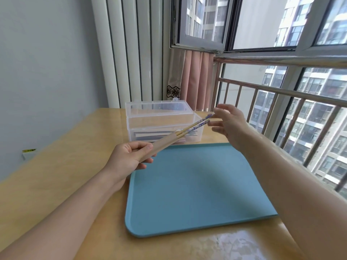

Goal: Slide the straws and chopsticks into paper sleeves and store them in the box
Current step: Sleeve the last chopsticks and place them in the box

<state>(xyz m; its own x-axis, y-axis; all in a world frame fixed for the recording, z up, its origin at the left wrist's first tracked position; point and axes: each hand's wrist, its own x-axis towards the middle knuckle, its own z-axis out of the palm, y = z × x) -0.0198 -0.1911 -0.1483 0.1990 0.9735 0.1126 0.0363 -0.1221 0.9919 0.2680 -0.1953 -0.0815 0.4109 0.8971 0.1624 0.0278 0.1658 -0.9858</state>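
My left hand [129, 156] pinches a paper sleeve [159, 147] with the chopsticks [195, 126] half in, patterned tips poking toward two o'clock; my right hand [229, 124] hovers spread by them; filled sleeves already lie in the open clear box [161, 126] at twelve; pushing home and storing remain.

A flat high up in a residential block — a home. Behind the wooden worktop [62, 166] hang pink curtains [195, 79]; right of it, a steel railing [281, 94] guards windows [262, 21] facing apartment towers [319, 102].
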